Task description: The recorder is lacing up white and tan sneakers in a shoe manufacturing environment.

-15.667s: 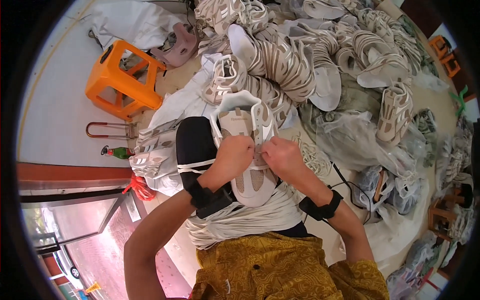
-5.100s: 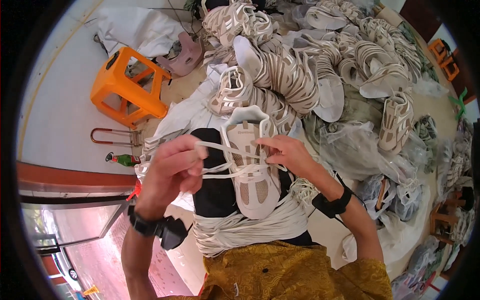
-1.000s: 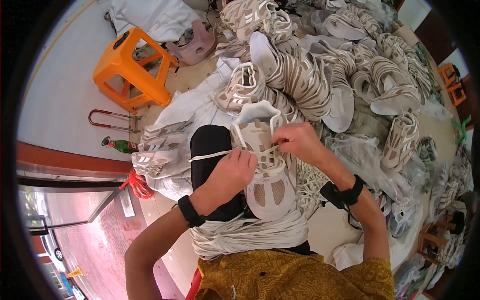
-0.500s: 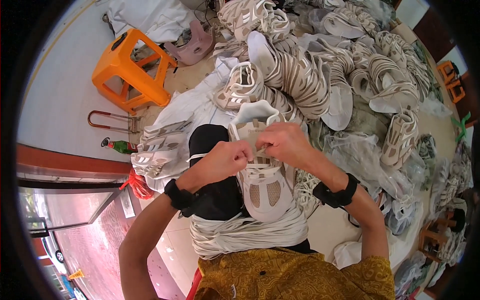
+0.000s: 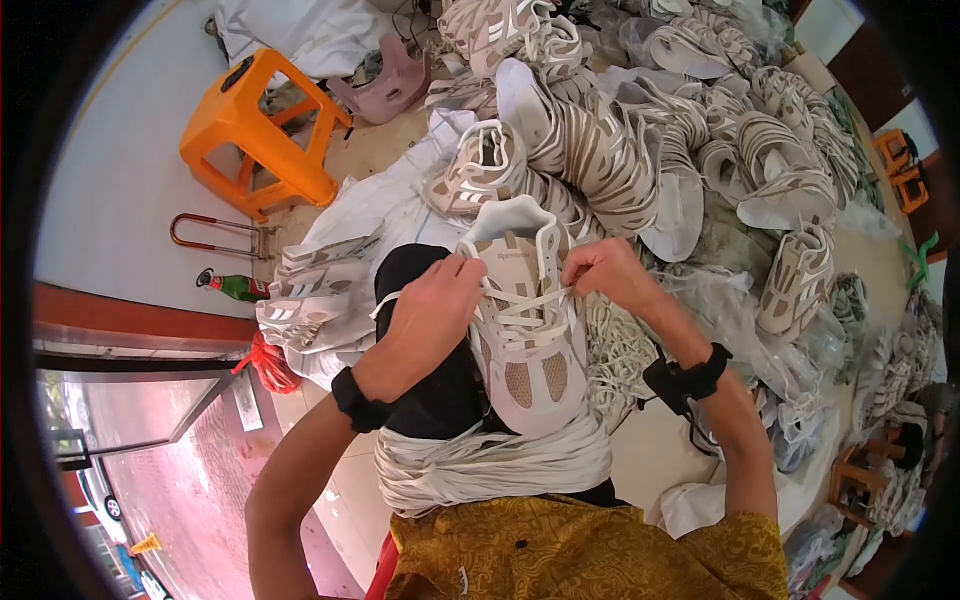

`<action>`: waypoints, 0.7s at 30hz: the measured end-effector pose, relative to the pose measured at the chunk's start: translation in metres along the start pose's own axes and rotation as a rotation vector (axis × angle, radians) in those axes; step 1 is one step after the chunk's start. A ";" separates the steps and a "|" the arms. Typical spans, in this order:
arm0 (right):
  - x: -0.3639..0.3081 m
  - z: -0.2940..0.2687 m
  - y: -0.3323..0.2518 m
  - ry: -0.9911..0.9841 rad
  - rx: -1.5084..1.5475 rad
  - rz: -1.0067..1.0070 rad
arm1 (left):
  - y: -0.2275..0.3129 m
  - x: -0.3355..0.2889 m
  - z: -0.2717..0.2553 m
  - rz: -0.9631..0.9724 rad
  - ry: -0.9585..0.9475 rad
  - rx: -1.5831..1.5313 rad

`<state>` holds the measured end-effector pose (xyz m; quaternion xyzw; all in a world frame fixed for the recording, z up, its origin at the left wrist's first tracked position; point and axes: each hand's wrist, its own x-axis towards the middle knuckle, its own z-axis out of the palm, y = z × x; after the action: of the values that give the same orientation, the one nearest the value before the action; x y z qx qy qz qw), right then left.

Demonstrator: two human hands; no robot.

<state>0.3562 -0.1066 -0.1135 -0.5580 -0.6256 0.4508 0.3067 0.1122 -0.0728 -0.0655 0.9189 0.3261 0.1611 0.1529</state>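
Observation:
A beige and white sneaker (image 5: 530,392) rests by my black-clad leg (image 5: 410,410), its toe toward me. White shoelace (image 5: 527,302) crosses over its tongue. My left hand (image 5: 436,308) is closed at the left eyelets, pinching one side of the lace; its fingertips are partly hidden. On the other side, my right hand (image 5: 612,275) pinches the opposite lace end near the right eyelets. The lace spans between both hands. Across my lap lies a thick bundle of white laces (image 5: 495,470).
Stacks of beige shoe uppers (image 5: 610,170) pile up ahead and to the right, among clear plastic bags (image 5: 715,315). Left of me are an orange stool (image 5: 255,130), a green bottle (image 5: 235,287) and more uppers (image 5: 310,290). Loose laces (image 5: 618,360) hang right of the sneaker.
My hands have moved apart, the right one outward to the right and the left one slightly left. The lace between them is now drawn out across the sneaker.

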 end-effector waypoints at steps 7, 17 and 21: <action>-0.002 0.000 -0.017 -0.020 0.310 0.040 | -0.001 -0.009 -0.010 -0.152 -0.219 0.128; -0.009 -0.009 -0.027 -0.033 0.341 0.115 | -0.037 -0.018 -0.019 0.176 -0.165 0.154; 0.000 -0.002 -0.016 0.011 0.274 0.077 | -0.092 -0.034 -0.051 -0.033 -0.086 0.266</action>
<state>0.3509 -0.1059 -0.0985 -0.5369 -0.5347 0.5405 0.3657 0.0161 -0.0178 -0.0623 0.9316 0.3527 0.0745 0.0463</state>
